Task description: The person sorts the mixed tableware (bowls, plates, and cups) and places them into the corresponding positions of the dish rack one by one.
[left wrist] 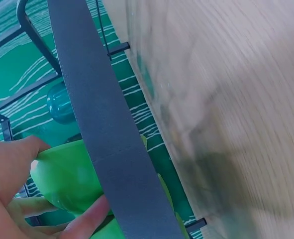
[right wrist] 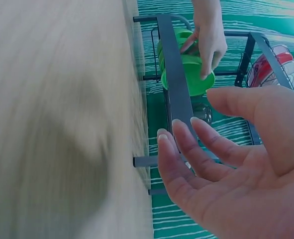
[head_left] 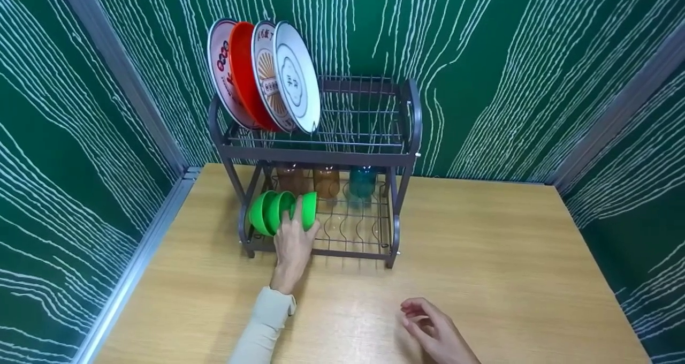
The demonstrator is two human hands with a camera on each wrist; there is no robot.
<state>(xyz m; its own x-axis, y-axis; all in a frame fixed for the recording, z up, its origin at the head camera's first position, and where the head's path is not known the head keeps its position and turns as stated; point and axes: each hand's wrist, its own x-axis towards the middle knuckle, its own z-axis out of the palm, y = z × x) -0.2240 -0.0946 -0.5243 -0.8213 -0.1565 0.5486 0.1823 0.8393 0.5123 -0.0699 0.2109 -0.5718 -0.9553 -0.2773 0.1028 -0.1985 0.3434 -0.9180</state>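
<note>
Three green bowls [head_left: 261,214] stand on edge in a row on the lower left tier of a dark dish rack [head_left: 321,156]. My left hand [head_left: 294,242] grips the rightmost green bowl [head_left: 309,211], thumb on one side and fingers on the other. In the left wrist view that bowl [left wrist: 67,174] is partly hidden behind the rack's front bar [left wrist: 107,124]. Over the table to the right of the rack, my right hand [head_left: 436,329] holds nothing. Its fingers [right wrist: 214,142] are loosely bent and apart, as the right wrist view shows.
Several plates, one of them a red plate [head_left: 249,77], lean in the rack's upper left. Behind the bowls stand a brownish glass [head_left: 291,179], an amber glass [head_left: 326,182] and a teal glass [head_left: 362,183]. Green walls [head_left: 481,59] enclose the wooden table [head_left: 492,246].
</note>
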